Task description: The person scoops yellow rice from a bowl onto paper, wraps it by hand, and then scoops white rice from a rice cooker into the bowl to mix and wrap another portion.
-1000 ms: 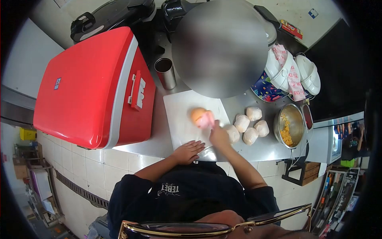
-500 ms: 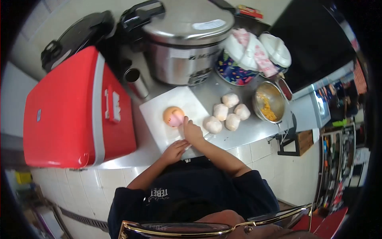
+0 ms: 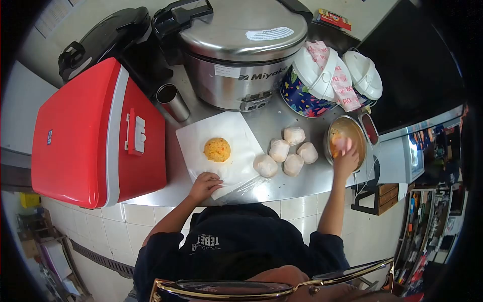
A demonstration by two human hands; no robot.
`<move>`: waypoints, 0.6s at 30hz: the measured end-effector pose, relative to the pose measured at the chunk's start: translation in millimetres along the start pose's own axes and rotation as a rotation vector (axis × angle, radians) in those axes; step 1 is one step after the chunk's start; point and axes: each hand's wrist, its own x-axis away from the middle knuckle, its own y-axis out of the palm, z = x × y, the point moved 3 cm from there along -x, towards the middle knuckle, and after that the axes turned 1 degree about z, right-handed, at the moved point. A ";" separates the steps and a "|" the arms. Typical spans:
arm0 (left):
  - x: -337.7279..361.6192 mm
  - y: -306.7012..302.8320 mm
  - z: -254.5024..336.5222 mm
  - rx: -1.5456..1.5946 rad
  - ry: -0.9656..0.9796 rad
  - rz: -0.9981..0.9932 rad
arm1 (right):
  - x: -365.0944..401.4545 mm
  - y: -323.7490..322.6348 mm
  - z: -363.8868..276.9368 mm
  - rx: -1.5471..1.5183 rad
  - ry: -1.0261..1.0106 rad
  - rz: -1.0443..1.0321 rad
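Observation:
On a white wrapping sheet (image 3: 241, 136) sits a rounded mound of yellow rice (image 3: 217, 150). My left hand (image 3: 205, 186) rests on the near edge of that sheet, fingers stretched over it; its thumb is hidden. Clear plastic film shows along the same edge. Far to the right, my right hand (image 3: 346, 160) grips a pink scoop (image 3: 343, 144) inside a metal bowl (image 3: 363, 136). The scoop is blurred and partly covered by the fingers. Several white wrapped bundles (image 3: 279, 150) lie between the sheet and the bowl.
A red cooler box (image 3: 75, 136) stands at the left. Behind are a steel cup (image 3: 172, 102), a large rice cooker (image 3: 241, 70) and patterned pots with white lids (image 3: 308, 95). The steel table's front edge (image 3: 297, 189) runs close to my body.
My right hand has moved with the pink scoop from the rice mound to the metal bowl. The mound is now uncovered. My left hand has shifted slightly left along the sheet.

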 end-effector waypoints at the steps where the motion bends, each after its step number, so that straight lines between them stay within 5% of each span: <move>1: -0.9 -0.1 0.5 -0.002 -0.010 0.002 | 14.6 10.7 -17.7 -0.133 -0.136 0.055; 2: -1.5 -0.6 0.9 0.002 -0.004 0.010 | 34.3 19.3 -40.1 -0.267 -0.270 0.109; 4: -1.4 -1.8 0.2 0.001 -0.006 0.018 | 89.9 15.6 -114.1 -0.875 -0.384 -0.244; 5: -1.1 -1.2 -1.1 0.004 -0.006 0.005 | 116.8 29.8 -141.5 -0.817 -0.519 -0.829; 7: -0.8 -0.5 -3.4 0.006 -0.012 -0.004 | 149.8 -6.4 -184.8 -0.689 -0.802 -0.508; 15: -3.5 -3.5 -5.5 0.108 -0.053 -0.037 | 127.7 23.1 -181.7 -0.495 -0.805 -0.455; 18: -5.5 -5.6 -5.5 0.126 -0.065 -0.051 | 141.0 17.3 -205.7 -0.787 -0.902 -0.583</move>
